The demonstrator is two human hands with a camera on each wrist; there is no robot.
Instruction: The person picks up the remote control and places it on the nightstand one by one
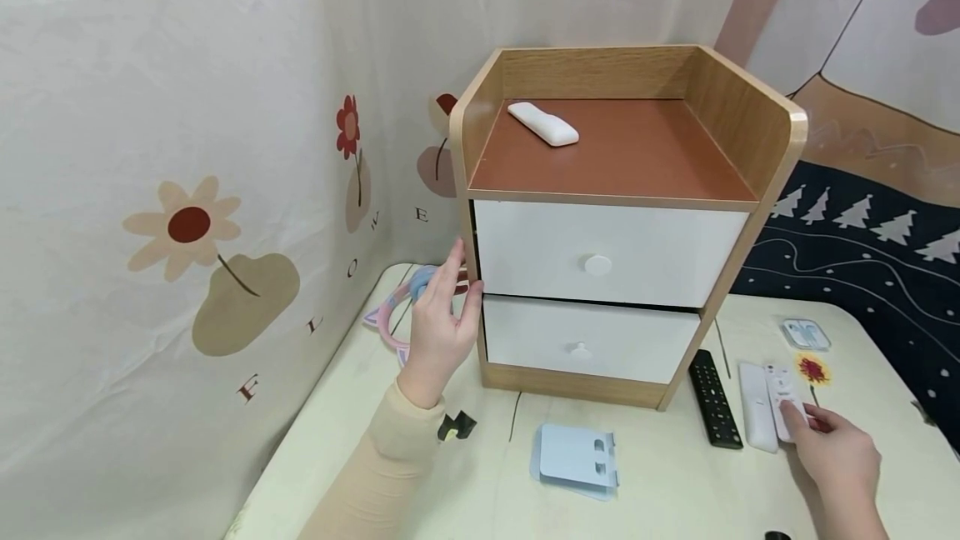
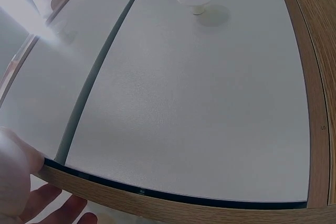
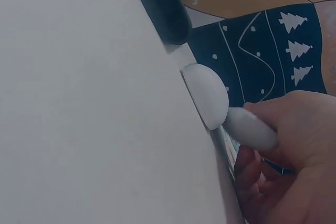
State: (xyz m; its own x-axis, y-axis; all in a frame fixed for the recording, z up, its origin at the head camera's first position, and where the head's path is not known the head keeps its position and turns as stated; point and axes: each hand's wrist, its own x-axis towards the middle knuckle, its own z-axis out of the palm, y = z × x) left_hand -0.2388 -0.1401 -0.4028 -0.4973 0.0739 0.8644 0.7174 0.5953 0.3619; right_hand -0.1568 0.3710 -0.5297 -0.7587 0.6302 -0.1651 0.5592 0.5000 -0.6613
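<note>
A small wooden cabinet with two white drawers stands on the table. My left hand rests against its left side, fingers fairly straight along the panel and thumb at the front edge. In the left wrist view, the thumb lies by the cabinet's edge, near the gap between the upper drawer and the lower drawer. At the right, my right hand pinches the near end of a white remote control with buttons. Beside it lies another white remote, then a black remote.
A white remote-like object lies on the cabinet top. In front sits a light blue folded holder. A pink and blue headband and a black bow are at the left. A small clear case lies at the back right.
</note>
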